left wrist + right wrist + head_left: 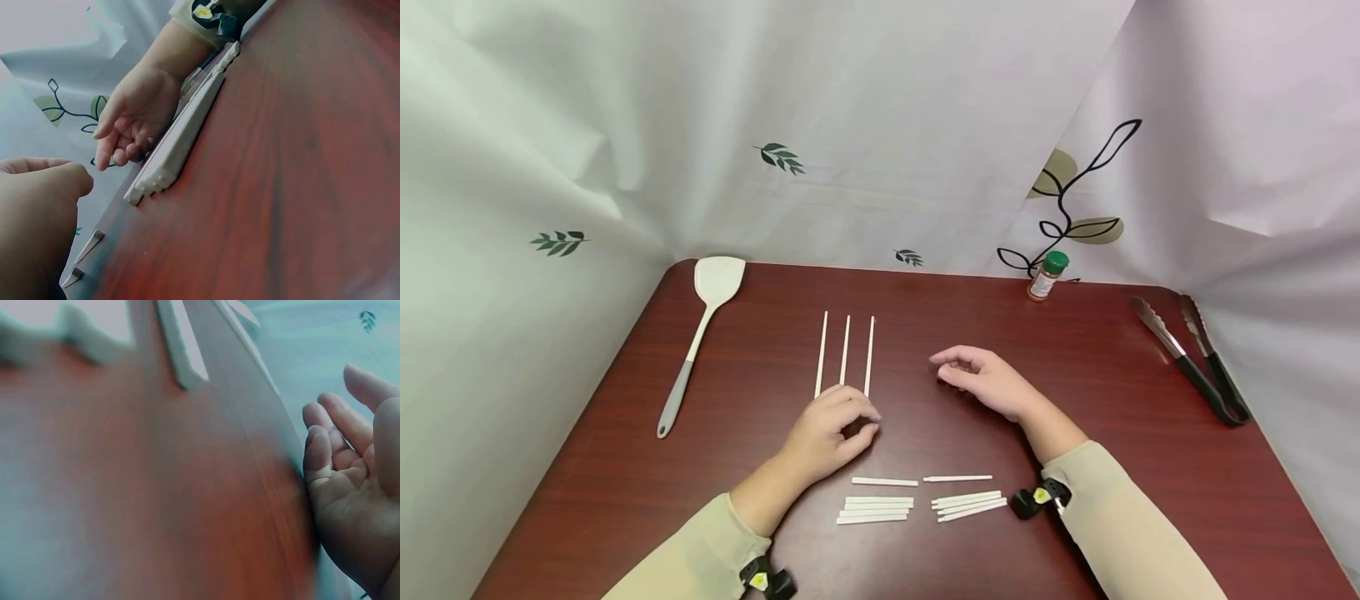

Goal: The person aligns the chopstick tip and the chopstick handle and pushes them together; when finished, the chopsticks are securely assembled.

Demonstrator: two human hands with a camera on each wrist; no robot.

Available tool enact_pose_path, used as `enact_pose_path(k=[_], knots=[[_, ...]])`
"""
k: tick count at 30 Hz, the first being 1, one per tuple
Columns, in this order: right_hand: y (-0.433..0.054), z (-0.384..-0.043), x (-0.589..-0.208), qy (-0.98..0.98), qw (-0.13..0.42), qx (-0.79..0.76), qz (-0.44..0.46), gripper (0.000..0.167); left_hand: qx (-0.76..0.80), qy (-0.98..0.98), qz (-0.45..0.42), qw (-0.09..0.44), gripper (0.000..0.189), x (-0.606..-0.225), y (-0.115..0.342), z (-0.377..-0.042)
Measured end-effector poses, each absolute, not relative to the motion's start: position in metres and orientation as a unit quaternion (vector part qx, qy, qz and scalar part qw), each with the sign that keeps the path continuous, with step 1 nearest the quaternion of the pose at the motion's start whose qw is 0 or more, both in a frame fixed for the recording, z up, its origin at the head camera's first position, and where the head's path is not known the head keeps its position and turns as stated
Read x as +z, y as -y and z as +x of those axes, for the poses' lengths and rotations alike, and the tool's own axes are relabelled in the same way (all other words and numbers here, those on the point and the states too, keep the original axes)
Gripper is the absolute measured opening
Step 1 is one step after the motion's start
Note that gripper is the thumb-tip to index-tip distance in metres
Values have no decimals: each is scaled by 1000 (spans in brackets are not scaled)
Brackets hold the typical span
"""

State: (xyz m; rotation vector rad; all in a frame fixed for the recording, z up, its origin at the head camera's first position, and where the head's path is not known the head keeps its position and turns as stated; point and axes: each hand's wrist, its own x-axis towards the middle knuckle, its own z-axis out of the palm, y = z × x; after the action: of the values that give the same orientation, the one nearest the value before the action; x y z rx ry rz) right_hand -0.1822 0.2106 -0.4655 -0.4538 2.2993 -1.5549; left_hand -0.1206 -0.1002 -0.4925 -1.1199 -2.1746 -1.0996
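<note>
Three long thin white sticks (846, 350) lie side by side on the table, pointing away from me. My left hand (831, 429) is at their near ends and overlaps them in the head view. Its fingers and thumb are loosely bent, with nothing seen between them. Off to the right, my right hand (988, 382) hovers with loosely curled fingers, holding nothing; the right wrist view shows its bare palm (350, 506). Closer to me lie short white sticks in two groups, a left group (876, 509) and a right group (970, 504) whose left tips narrow.
A white spatula (700, 333) with a grey handle lies at the left. At the back right stands a small green-capped bottle (1047, 278). Black-handled metal tongs (1198, 367) lie spread near the right edge. Printed white cloth (880, 150) hangs behind the dark red table (625, 508).
</note>
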Motion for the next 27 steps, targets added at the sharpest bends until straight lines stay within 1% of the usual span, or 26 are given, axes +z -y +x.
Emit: enact_pose_path(k=[2, 5, 8, 10, 13, 19, 23, 27], knots=[[-217, -173, -467, -807, 144, -549, -164, 28, -397, 788, -415, 221, 9, -493, 98, -118], [-222, -155, -474, -811, 84, -547, -188, 22, -392, 787, -429, 206, 2, -493, 96, -115], [-223, -137, -482, -824, 4, -510, -245, 17, -386, 791, -434, 194, 3, -493, 94, -114], [-222, -126, -487, -835, -40, -469, -287, 18, -380, 798, -430, 184, 8, -493, 94, -112], [-222, -110, -491, -845, -83, -414, -327, 22, -366, 814, -420, 165, 9, -493, 93, -109], [-226, -88, -493, -851, -114, -377, -348, 27, -329, 839, -414, 129, 8, -492, 94, -102], [-228, -78, -494, -852, -129, -370, -347, 26, -328, 838, -418, 125, 5, -492, 95, -101], [-229, -73, -495, -851, -136, -370, -347, 24, -329, 828, -435, 132, 10, -493, 96, -101]])
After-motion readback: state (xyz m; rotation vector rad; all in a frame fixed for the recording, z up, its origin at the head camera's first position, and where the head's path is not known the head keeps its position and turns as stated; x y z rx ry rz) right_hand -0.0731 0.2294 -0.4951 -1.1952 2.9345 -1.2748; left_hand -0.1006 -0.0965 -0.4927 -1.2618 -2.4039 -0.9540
